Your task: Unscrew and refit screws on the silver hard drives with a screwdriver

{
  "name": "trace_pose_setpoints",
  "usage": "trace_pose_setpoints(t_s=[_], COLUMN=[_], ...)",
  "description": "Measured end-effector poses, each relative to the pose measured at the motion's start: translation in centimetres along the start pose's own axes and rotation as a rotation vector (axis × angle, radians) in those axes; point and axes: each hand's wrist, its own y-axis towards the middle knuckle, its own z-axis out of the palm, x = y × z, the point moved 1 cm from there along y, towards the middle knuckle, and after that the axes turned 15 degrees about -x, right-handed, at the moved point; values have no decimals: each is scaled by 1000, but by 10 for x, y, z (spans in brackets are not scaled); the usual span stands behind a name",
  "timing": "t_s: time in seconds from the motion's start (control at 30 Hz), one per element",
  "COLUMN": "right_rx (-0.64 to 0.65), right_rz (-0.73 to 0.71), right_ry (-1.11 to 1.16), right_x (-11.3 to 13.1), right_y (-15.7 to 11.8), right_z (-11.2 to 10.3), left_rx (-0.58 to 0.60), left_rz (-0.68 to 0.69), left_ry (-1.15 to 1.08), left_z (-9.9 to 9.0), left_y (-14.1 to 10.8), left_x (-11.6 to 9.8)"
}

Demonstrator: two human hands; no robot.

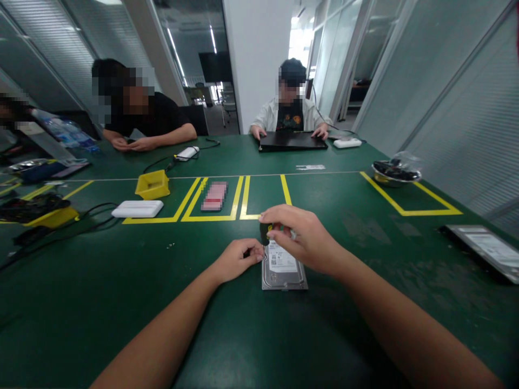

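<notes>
A silver hard drive [284,278] with a white label lies flat on the green table in front of me. My right hand [308,237] is above its far part, fingers closed around the dark handle of a screwdriver [265,235] held upright at the drive's left side. The screwdriver's tip is too small to make out. At the drive's left edge, my left hand [237,260] has its fingers curled in, thumb and fingertips against the edge close below the screwdriver.
Another hard drive [486,246] lies at the right. Beyond are yellow tape outlines, a pink pixelated item [214,196], a yellow bin [153,185], a white power strip [138,209] with cables, and a bowl [395,173] of dark parts. Two people sit across, one with a black laptop [292,141].
</notes>
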Motion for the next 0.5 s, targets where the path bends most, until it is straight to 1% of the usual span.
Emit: trace_pose_setpoints(t_s=[0.07, 0.2, 0.37, 0.5], right_rx=[11, 44, 150, 160], right_rz=[-9, 54, 36, 80], right_ry=[-2, -76, -176, -185], right_x=[4, 12, 20, 20], right_y=[3, 12, 24, 27], right_z=[-2, -5, -9, -13], left_rx=[-4, -3, 9, 21], left_rz=[4, 14, 7, -2], left_ry=[7, 11, -10, -23], left_z=[0, 0, 1, 1], left_y=[0, -1, 0, 1], left_x=[0, 0, -1, -2])
